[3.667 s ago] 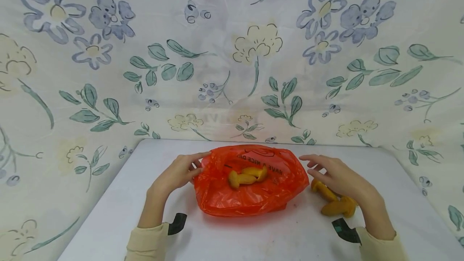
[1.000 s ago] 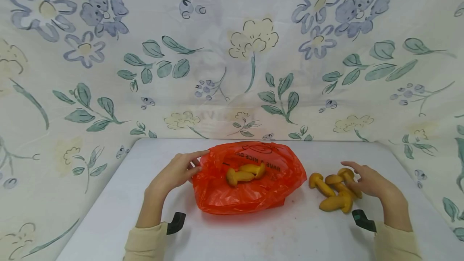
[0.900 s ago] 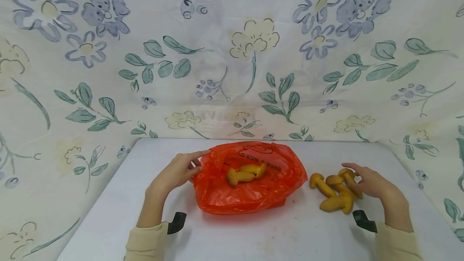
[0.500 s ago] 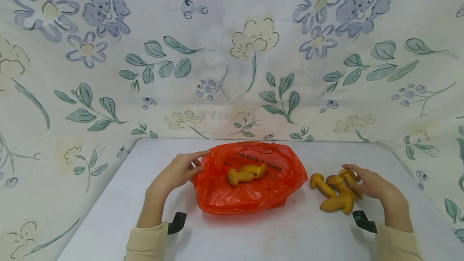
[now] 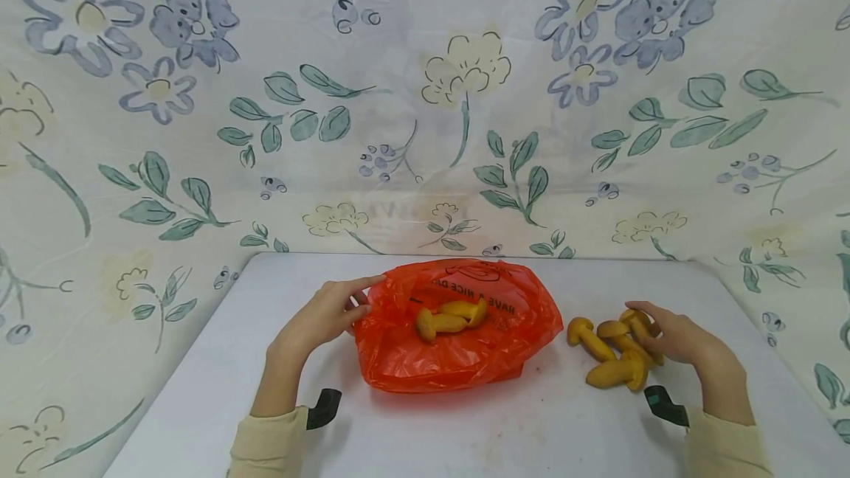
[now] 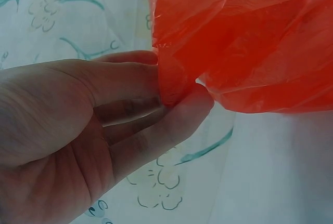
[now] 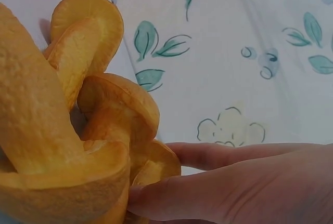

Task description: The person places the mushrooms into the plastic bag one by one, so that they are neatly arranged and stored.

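A red plastic bag [image 5: 438, 367] lies with its mouth open toward me, and two yellow-brown mushrooms [image 5: 443, 323] rest in it. My left hand [image 5: 324, 318] pinches the bag's left rim between thumb and fingers; in the left wrist view the film [image 6: 177, 73] runs between the fingertips. Right of the bag sits a small pile of mushrooms [image 5: 614, 371]. At the far side of that pile, my right hand [image 5: 684, 338] grips the rearmost mushroom [image 5: 638, 321]. From the right wrist, its cap [image 7: 162, 161] shows between thumb and forefinger, behind the others.
Everything lies on a white table [image 5: 505, 434], with a floral cloth [image 5: 412, 190] hanging behind and at both sides. Black wrist pieces [image 5: 324, 409] stick out from both sleeves. Print shows through the bag's back wall.
From beside the bag's right edge, my right hand has moved right to the mushroom pile, and over the last second it stays there. My left hand keeps its place on the bag.
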Demonstrator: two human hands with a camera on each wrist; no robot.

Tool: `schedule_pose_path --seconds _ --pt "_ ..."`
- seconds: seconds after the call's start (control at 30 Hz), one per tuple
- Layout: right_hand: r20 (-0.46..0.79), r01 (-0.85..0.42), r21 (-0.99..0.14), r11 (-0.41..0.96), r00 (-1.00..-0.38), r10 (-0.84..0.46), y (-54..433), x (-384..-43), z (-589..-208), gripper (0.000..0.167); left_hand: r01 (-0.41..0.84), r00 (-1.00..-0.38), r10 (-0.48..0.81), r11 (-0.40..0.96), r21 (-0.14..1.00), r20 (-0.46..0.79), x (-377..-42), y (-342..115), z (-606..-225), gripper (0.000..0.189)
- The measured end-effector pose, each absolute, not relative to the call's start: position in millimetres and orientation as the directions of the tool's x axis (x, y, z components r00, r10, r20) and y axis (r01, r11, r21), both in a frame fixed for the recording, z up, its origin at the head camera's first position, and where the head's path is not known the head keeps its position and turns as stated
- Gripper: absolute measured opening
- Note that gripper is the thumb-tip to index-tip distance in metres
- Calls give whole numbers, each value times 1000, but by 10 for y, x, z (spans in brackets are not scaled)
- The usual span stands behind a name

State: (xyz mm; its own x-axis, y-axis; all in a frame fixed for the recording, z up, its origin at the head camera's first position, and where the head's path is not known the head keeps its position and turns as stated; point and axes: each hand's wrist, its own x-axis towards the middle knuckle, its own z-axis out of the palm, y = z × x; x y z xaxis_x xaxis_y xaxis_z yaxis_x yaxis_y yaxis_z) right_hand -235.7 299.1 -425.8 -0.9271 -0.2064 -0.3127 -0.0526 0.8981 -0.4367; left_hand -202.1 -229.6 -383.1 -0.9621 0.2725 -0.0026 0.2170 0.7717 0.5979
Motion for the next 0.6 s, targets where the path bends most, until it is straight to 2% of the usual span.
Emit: schedule_pose_path --seconds 0.6 --pt "-274 -60 -445 893 -941 -200 3002 -2321 -4191 65 212 -962 272 769 603 -10 -2019 -2289 -3816 53"
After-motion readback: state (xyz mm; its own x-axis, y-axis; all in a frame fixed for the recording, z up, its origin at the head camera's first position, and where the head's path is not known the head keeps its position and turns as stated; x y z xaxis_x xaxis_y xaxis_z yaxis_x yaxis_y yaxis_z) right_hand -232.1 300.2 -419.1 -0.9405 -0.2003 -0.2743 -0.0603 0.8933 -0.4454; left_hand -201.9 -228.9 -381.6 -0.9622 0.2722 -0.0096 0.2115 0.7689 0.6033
